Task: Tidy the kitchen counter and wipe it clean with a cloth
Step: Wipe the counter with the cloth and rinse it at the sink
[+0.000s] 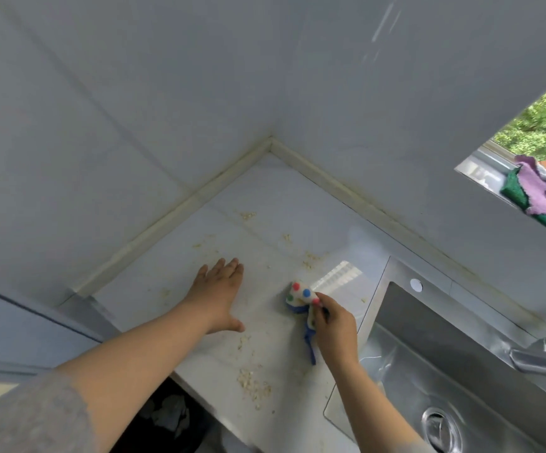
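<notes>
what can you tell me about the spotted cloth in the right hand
The cloth looks like soft cream fabric with red, blue and green dots and a blue underside. It is bunched into a wad, and a blue strip trails back under the wrist. The right hand grips its near end, fingers curled round it, and its front part lies on the white counter. It sits just left of the sink, with crumbs scattered around it.
</notes>
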A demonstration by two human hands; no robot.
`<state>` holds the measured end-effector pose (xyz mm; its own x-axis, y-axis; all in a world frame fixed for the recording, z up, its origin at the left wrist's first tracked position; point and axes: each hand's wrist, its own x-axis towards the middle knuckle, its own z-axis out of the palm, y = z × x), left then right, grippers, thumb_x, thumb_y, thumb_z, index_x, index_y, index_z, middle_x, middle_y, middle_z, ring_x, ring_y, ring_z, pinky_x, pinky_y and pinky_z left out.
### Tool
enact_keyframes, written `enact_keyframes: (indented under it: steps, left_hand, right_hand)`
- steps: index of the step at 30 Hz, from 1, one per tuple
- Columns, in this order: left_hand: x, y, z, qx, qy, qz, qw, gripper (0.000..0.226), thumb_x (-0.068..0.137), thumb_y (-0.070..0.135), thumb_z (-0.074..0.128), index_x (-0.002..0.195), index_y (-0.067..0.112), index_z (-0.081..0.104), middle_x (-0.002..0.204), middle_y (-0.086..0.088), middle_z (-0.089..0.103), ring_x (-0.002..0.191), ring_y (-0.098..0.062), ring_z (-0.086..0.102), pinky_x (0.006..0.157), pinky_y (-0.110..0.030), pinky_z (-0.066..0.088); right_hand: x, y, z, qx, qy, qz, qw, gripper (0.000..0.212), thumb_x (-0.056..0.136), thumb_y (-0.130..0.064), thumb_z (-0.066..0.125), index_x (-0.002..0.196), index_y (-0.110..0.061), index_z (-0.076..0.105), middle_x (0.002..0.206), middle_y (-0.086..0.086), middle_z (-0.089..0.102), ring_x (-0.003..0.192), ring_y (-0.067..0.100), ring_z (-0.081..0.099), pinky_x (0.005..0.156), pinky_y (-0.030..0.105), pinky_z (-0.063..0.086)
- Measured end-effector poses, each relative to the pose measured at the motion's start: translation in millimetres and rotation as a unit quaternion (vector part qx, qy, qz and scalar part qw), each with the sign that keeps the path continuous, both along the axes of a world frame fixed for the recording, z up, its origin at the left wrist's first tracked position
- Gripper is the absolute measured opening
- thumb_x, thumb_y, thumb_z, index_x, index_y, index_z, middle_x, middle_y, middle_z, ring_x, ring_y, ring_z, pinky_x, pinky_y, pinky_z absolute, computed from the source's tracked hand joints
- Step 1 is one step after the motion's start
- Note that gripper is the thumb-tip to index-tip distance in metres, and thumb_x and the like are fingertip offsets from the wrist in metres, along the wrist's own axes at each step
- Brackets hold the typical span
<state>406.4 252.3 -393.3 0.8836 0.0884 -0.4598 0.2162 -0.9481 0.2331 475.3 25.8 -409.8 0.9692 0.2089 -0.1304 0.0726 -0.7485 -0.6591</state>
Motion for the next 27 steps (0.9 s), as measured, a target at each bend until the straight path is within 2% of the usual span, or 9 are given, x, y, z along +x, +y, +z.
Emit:
enact_keyframes:
  steps: [2, 6, 9, 13, 17, 19, 24, 27]
  left_hand:
    - [-11.1, 1.5, -1.2, -0.005, 0.001, 0.004, 1.0, 0.117, 0.078, 0.061, 0.065, 0.152, 0.012, -0.012, 0.16, -0.004, -0.015, 0.148, -0.025, -0.009, 0.12, -0.043, 0.0]
    - [-34.4, 0.6, -0.8, -0.015, 0.005, 0.008, 1.0, 0.117, 0.078, 0.06, 0.065, 0.152, 0.013, -0.012, 0.16, -0.003, -0.016, 0.148, -0.024, -0.01, 0.121, -0.043, -0.001]
    - [-39.6, -6.2, 0.3, -0.014, 0.005, -0.002, 1.0, 0.116, 0.078, 0.06, 0.065, 0.152, 0.013, -0.012, 0.16, -0.003, -0.016, 0.148, -0.024, -0.009, 0.121, -0.042, -0.001]
    - [-32.2, -11.4, -0.9, -0.015, 0.003, -0.004, 1.0, 0.117, 0.078, 0.06, 0.066, 0.152, 0.012, -0.011, 0.16, -0.004, -0.016, 0.148, -0.024, -0.01, 0.12, -0.043, -0.001]
    - [-12.5, -14.2, -3.5, -0.014, 0.009, 0.0, 1.0, 0.118, 0.078, 0.059, 0.067, 0.152, 0.012, -0.011, 0.16, -0.004, -0.016, 0.148, -0.025, -0.011, 0.12, -0.043, -0.002]
    - [-1.3, -14.0, -6.4, -0.012, 0.012, 0.003, 1.0, 0.117, 0.078, 0.059, 0.066, 0.152, 0.012, -0.012, 0.16, -0.004, -0.017, 0.147, -0.025, -0.012, 0.12, -0.043, -0.002]
    - [22.3, -11.6, -18.2, 0.006, 0.024, 0.007, 1.0, 0.12, 0.077, 0.063, 0.064, 0.151, 0.013, -0.016, 0.157, -0.005, -0.026, 0.145, -0.028, -0.02, 0.12, -0.045, -0.004]
    - [27.1, -9.9, -26.1, 0.014, 0.043, 0.015, 0.999, 0.128, 0.072, 0.068, 0.065, 0.15, 0.016, -0.021, 0.153, -0.005, -0.034, 0.142, -0.031, -0.028, 0.119, -0.047, -0.008]
  right_hand:
    - [-3.0, 0.1, 2.7, 0.014, -0.009, -0.018, 1.0, 0.022, 0.098, -0.025, 0.049, 0.109, -0.021, 0.068, 0.085, -0.002, 0.068, 0.082, 0.019, 0.063, 0.075, 0.035, 0.052]
    - [-12.8, -1.6, 10.6, 0.035, -0.025, -0.044, 0.998, 0.028, 0.099, -0.028, 0.047, 0.118, -0.018, 0.065, 0.098, 0.0, 0.07, 0.089, 0.019, 0.064, 0.078, 0.036, 0.054]
    - [-14.2, -7.6, 18.4, 0.041, -0.044, -0.046, 0.997, 0.025, 0.099, -0.026, 0.047, 0.113, -0.018, 0.066, 0.089, 0.0, 0.07, 0.081, 0.019, 0.064, 0.073, 0.04, 0.055]
    - [0.0, -14.1, 24.8, 0.031, -0.061, -0.041, 0.997, 0.023, 0.099, -0.022, 0.046, 0.105, -0.018, 0.068, 0.079, 0.001, 0.066, 0.068, 0.014, 0.057, 0.059, 0.029, 0.045]
    - [32.0, -15.2, 26.3, 0.02, -0.07, -0.042, 0.997, 0.021, 0.099, -0.019, 0.045, 0.089, -0.019, 0.064, 0.067, -0.004, 0.06, 0.06, 0.011, 0.052, 0.054, 0.029, 0.039]
    - [52.2, -12.8, 24.0, 0.014, -0.07, -0.038, 0.997, 0.021, 0.099, -0.02, 0.044, 0.091, -0.023, 0.063, 0.068, -0.007, 0.059, 0.061, 0.009, 0.052, 0.052, 0.026, 0.039]
    - [103.3, 0.1, 12.7, 0.006, -0.055, -0.038, 0.998, 0.026, 0.101, -0.024, 0.042, 0.108, -0.018, 0.066, 0.08, -0.002, 0.064, 0.067, 0.013, 0.057, 0.064, 0.035, 0.053]
    - [127.3, 8.5, 9.5, 0.006, -0.056, -0.044, 0.997, 0.025, 0.101, -0.02, 0.041, 0.106, -0.014, 0.065, 0.074, -0.001, 0.059, 0.062, 0.012, 0.055, 0.063, 0.032, 0.048]
